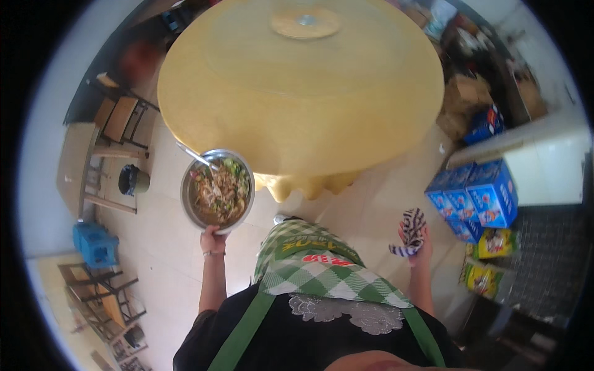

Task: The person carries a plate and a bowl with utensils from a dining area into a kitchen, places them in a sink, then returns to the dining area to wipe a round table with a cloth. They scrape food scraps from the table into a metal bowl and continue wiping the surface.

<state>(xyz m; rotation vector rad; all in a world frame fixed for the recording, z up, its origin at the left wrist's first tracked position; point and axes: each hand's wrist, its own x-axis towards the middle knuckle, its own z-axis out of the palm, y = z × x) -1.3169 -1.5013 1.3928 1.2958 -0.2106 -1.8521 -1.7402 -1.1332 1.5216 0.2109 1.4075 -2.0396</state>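
My left hand (pixel 214 237) grips the near rim of a round stainless steel bowl (pixel 187 204), out to the left of my body. Chopped food (pixel 222 190) fills much of the bowl, brown with green pieces. A metal spoon (pixel 195 154) leans in it, its handle sticking out past the far rim. On the right, my right hand (pixel 424 248) holds a crumpled black-and-white striped cloth (pixel 412 234). In front of me stands a round table under a yellow tablecloth (pixel 297 125); the bowl is close to its left near edge.
A clear glass turntable (pixel 306 65) tops the table. To the right are stacked blue cartons (pixel 473 197), yellow packets (pixel 485 278) and brown cardboard boxes (pixel 466 95). On the left are wooden chairs (pixel 121 118), a lined waste bin (pixel 134 180) and blue plastic stools (pixel 96 245).
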